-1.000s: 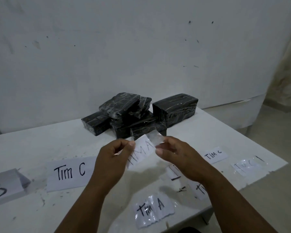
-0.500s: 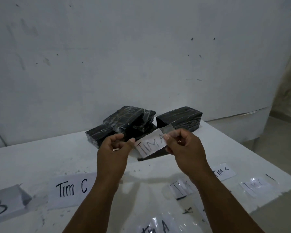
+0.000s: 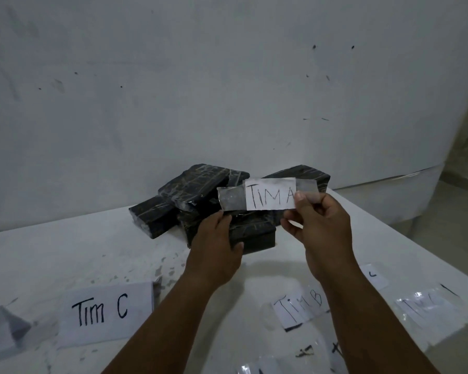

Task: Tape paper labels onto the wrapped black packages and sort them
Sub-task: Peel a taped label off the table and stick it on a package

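Pinching the taped label (image 3: 270,193), the right hand (image 3: 316,222) lifts it above the package (image 3: 254,233) gripped by the left hand (image 3: 216,247).

Dim, flat indoor light; soft shadows, slight wide-angle bending, mild blur throughout.

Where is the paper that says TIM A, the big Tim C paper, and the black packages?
TIM A label (image 3: 270,194), head view, middle of paper.
Tim C sign (image 3: 103,310), head view, on the writing.
Black packages (image 3: 200,186), head view, top package's face.

A scuffed white plaster wall (image 3: 200,90), dotted with dark specks, rises behind the speckled white table (image 3: 65,247) in dim, even light.
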